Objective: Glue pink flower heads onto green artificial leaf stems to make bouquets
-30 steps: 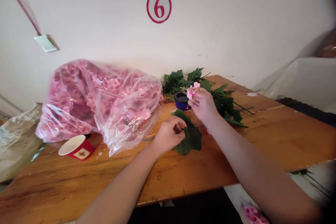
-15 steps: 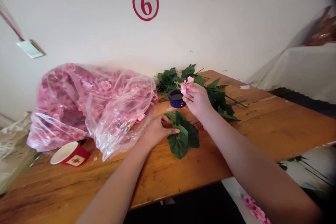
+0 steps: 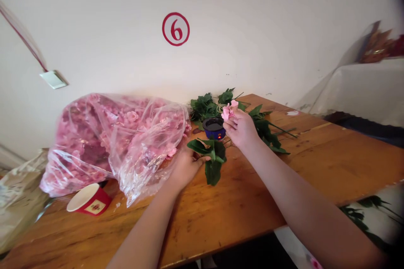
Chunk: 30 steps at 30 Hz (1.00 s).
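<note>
While left hand (image 3: 187, 166) pinched leaves (image 3: 216, 159), right hand (image 3: 242, 129) gripped a flower (image 3: 227, 112) toward the back edge of the surface (image 3: 246, 201); gentle seemed smartest.

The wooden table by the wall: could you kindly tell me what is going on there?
Over the wooden table, the person's left hand has green leaves in its grip, while the right hand holds pink blossoms near a blue pot with a lit red light. A clear bag of pink flowers and a red cup are to the left.
</note>
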Motion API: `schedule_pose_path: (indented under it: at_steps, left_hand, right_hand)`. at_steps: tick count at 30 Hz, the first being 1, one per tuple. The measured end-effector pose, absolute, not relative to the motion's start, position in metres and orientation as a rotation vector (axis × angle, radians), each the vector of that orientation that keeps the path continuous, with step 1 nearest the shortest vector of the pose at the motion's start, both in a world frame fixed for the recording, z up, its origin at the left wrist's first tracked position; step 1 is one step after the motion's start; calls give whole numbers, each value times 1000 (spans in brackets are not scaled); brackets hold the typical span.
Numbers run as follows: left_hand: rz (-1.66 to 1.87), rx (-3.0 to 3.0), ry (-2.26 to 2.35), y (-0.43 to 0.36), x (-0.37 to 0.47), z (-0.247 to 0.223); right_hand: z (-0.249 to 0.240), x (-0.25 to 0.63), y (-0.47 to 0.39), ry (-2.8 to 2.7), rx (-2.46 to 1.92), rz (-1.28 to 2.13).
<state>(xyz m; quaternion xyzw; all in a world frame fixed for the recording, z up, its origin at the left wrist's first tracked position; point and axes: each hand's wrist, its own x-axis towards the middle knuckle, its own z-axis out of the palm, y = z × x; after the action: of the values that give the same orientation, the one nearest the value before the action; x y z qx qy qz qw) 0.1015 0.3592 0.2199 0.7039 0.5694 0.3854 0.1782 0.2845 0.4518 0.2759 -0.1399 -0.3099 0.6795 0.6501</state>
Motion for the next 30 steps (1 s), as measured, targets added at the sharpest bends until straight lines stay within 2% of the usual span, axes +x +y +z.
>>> schedule_pose_path:
  at_steps: [3,7,15,23,30]
  left_hand:
    - [1174,2044,1508,359,101,224]
    - [1064,2130,1439,358,100,222]
    - [1007,1807,1539,366,100,201]
    - [1033,1614,1254,366,92,210]
    - [1076,1591,1437,362,89,221]
  right_hand:
    - [278,289,454,-659,-304,1514]
    - [279,294,458,-646,-282,1488]
    - [274,290,461,-635,-365,1439]
    - [269,291,465,-725,-348,1443]
    - [260,286,471,-746,-402,1427]
